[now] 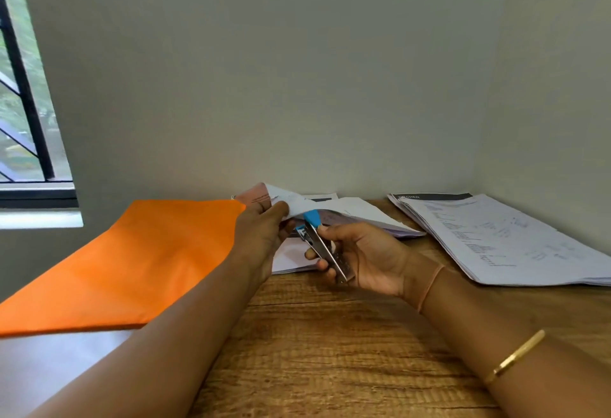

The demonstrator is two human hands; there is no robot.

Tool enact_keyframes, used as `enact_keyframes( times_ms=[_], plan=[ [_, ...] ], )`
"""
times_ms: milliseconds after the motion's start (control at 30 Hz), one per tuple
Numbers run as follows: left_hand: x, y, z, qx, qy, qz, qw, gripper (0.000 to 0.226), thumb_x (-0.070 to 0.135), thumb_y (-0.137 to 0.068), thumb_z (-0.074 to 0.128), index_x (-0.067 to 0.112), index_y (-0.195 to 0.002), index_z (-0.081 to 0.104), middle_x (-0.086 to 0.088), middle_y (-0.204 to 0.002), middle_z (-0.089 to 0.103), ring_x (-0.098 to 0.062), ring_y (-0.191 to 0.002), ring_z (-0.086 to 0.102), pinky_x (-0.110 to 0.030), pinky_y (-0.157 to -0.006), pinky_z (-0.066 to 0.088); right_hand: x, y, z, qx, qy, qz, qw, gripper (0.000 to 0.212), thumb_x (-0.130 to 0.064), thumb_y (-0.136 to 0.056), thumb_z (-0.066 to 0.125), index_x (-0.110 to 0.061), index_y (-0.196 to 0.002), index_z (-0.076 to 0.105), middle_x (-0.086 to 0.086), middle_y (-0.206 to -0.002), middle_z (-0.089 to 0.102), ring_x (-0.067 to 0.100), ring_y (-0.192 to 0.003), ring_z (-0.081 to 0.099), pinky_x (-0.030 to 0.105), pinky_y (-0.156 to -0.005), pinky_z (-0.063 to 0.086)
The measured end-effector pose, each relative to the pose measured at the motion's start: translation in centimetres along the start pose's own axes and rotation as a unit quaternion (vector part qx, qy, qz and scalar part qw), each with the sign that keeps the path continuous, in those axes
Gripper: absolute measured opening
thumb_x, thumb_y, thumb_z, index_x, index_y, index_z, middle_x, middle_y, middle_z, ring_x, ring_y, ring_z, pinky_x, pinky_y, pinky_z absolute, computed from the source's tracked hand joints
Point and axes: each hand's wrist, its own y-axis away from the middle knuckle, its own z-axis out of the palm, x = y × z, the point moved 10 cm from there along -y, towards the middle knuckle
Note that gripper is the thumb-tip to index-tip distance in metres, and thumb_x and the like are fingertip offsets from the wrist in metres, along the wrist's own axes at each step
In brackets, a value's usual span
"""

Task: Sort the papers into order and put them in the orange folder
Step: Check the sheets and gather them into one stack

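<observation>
Head view shows the left hand (263,236) pinching up the corner of a loose sheaf of papers (353,211) while the right hand (367,259) curls round a blue-tipped stapler (325,250), its mouth at that lifted corner, seemingly to fasten the sheets as one set. Just to the left the orange folder (132,259) lies flat on the wooden table (330,335), within easy reach for filing. A second printed stack (496,239) sits apart on the right, probably not yet dealt with.

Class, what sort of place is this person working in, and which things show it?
Probably a home or office work corner: a wooden desk, stacks of printed papers, an orange folder and a stapler.
</observation>
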Motion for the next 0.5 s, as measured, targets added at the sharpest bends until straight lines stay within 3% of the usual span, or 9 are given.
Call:
enact_keyframes(
  times_ms=[100, 233, 367, 433, 500],
  plan=[
    [0.16, 0.38, 0.06, 0.003, -0.013, 0.005, 1.0, 0.018, -0.003, -0.09, 0.051, 0.008, -0.079, 0.061, -0.006, -0.079, 0.066, -0.012, -0.063, 0.065, -0.02, -0.055, 0.053, 0.3, -0.31, -0.13, 0.018, -0.012, 0.0, 1.0, 0.022, -0.019, -0.095, 0.047, -0.009, -0.114, 0.051, 0.014, -0.085, 0.066, 0.014, -0.059, 0.055, 0.021, -0.048, 0.047],
    [0.24, 0.56, 0.29, -0.001, -0.064, 0.016, 0.998, 0.012, 0.002, -0.088, 0.055, 0.008, -0.08, 0.062, -0.013, -0.084, 0.064, -0.021, -0.074, 0.061, -0.038, -0.075, 0.054, 0.08, -0.39, -0.54, 0.048, -0.016, -0.024, 0.998, 0.02, -0.02, -0.093, 0.053, -0.011, -0.11, 0.057, 0.014, -0.107, 0.061, 0.015, -0.067, 0.056, 0.024, -0.052, 0.047],
    [0.72, 0.84, 0.25, 0.003, -0.105, 0.041, 0.994, 0.009, 0.009, -0.083, 0.059, 0.004, -0.089, 0.065, -0.02, -0.093, 0.067, -0.033, -0.085, 0.063, -0.05, -0.086, 0.054, -0.15, -0.15, -0.51, 0.069, -0.035, -0.038, 0.996, 0.014, -0.022, -0.092, 0.055, -0.012, -0.101, 0.059, 0.009, -0.088, 0.056, 0.016, -0.067, 0.055, 0.024, -0.052, 0.046],
    [0.78, 0.73, 0.18, 0.004, -0.113, 0.052, 0.992, 0.024, 0.015, -0.078, 0.062, -0.001, -0.095, 0.063, -0.026, -0.097, 0.065, -0.043, -0.094, 0.062, -0.058, -0.085, 0.051, -0.36, -0.12, -0.47, 0.074, -0.046, -0.048, 0.995, 0.014, -0.022, -0.093, 0.055, -0.012, -0.1, 0.059, 0.009, -0.085, 0.054, 0.016, -0.065, 0.055, 0.023, -0.049, 0.047],
    [0.74, 0.7, 0.15, 0.003, -0.109, 0.057, 0.992, 0.024, 0.013, -0.078, 0.062, -0.003, -0.096, 0.062, -0.028, -0.098, 0.064, -0.047, -0.095, 0.061, -0.061, -0.083, 0.05, -0.48, -0.07, -0.47, 0.081, -0.053, -0.056, 0.994, 0.014, -0.022, -0.093, 0.055, -0.011, -0.1, 0.059, 0.009, -0.084, 0.054, 0.016, -0.064, 0.054, 0.022, -0.047, 0.047]
  ],
)
